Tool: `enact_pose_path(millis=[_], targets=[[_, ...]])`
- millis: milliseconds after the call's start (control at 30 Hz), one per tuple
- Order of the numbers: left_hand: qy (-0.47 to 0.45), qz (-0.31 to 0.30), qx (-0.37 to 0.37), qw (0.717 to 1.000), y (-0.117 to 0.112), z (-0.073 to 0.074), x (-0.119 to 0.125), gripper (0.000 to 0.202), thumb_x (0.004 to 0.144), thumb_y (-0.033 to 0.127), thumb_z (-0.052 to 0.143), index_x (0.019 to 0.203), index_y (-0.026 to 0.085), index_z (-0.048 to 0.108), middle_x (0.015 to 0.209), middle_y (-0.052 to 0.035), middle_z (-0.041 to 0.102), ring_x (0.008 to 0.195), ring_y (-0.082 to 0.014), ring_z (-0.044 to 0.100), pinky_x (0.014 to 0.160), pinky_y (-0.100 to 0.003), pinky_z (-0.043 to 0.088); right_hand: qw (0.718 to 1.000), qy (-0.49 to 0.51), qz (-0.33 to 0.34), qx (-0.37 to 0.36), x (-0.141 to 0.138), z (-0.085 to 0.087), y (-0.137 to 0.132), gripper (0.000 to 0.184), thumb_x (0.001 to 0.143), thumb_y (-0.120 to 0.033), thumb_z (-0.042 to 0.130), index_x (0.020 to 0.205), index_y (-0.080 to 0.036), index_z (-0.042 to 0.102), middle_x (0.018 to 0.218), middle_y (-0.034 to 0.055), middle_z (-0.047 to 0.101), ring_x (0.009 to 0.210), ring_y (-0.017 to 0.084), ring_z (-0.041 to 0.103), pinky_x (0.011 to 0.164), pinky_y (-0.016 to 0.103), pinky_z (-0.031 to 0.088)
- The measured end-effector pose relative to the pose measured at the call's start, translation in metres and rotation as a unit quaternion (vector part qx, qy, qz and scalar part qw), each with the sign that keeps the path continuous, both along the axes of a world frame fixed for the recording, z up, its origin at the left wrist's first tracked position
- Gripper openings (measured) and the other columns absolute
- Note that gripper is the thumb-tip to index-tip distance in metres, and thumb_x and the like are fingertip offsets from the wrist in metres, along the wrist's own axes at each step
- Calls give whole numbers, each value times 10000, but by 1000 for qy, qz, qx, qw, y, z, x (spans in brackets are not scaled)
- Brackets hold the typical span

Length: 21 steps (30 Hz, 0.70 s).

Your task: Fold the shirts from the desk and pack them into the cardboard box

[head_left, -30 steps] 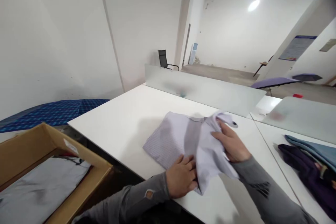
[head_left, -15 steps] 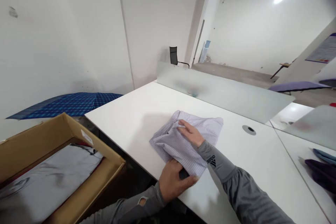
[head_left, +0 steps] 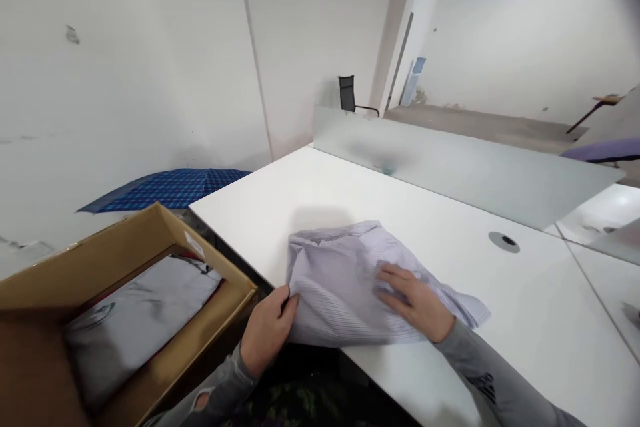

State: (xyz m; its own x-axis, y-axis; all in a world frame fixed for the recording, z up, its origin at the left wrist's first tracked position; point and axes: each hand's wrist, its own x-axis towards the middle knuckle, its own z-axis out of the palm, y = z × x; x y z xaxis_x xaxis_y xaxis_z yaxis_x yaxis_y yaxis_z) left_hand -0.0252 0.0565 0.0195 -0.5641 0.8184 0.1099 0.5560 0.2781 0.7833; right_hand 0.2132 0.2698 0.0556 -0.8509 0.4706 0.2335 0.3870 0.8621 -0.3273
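Observation:
A pale lavender striped shirt lies loosely folded and wrinkled on the white table, near its front edge. My left hand pinches the shirt's left edge between thumb and fingers. Flat on the right part of the cloth rests my right hand, its fingers stretched out and a little blurred. A narrow strip of the shirt reaches out to the right past my right wrist.
To the left stands an open cardboard box with folded grey-white clothing inside. Behind it is a blue checked umbrella. A frosted divider runs along the table's back, and a grommet sits at right.
The shirt has been turned and spread wider, with a strip now out to the right. My left hand has moved left to its edge; my right hand has shifted right. The view has shifted.

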Motion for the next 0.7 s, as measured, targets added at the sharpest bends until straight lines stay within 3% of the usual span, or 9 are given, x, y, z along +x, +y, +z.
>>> enact_pose_path(millis=[67,133,200,300,367,433,567,700], targets=[[11,39,14,999,-6,1,-4,253,895,448,453,864,209,530,851,-33,600,807,-206,570,760,-331,422,987,109,-109,-43,33,5,-17,405,903,-510,470,1080,-214,683,1184,104,659,1092,261,603,918,391,505],[-4,83,38,996,-8,0,-5,331,853,516,528,965,204,521,905,-44,594,862,-224,581,804,-358,440,952,143,-247,-112,68,8,-32,376,867,-545,525,936,-214,689,967,81,708,879,230,655,744,329,549],[-42,122,46,991,-8,-3,-4,437,793,586,593,970,193,520,909,-55,596,877,-241,587,823,-383,453,903,131,-316,-259,96,7,-47,398,815,-581,590,809,-193,675,750,62,691,669,194,642,605,291,545],[-186,136,34,972,-6,-8,6,514,703,601,699,951,179,542,925,-74,636,883,-254,612,816,-396,476,782,159,-323,-508,108,1,-63,457,722,-583,705,858,-148,686,766,90,708,673,206,675,622,301,582],[-312,140,52,938,-2,-11,17,546,649,519,790,984,169,538,966,-89,662,891,-248,632,808,-387,496,706,201,-323,-598,94,-2,-69,503,667,-532,785,947,-129,676,901,125,727,791,233,706,713,323,604],[-403,156,93,897,1,-13,27,551,609,385,855,986,160,521,972,-100,672,875,-226,642,803,-372,512,663,243,-316,-634,70,-4,-69,483,634,-464,836,916,-114,659,921,142,728,839,244,713,761,330,610],[-446,200,148,859,-3,-18,32,524,552,192,864,943,148,518,874,-78,679,786,-185,637,748,-330,522,629,294,-293,-657,30,-7,-65,436,612,-352,864,881,-101,630,821,141,728,745,242,720,696,330,622],[-518,189,166,818,-24,-11,28,563,484,166,863,961,154,563,873,-69,705,780,-216,665,743,-356,545,631,338,-279,-641,12,-15,-67,394,527,-220,875,805,-138,610,728,62,706,620,200,681,583,303,611]])
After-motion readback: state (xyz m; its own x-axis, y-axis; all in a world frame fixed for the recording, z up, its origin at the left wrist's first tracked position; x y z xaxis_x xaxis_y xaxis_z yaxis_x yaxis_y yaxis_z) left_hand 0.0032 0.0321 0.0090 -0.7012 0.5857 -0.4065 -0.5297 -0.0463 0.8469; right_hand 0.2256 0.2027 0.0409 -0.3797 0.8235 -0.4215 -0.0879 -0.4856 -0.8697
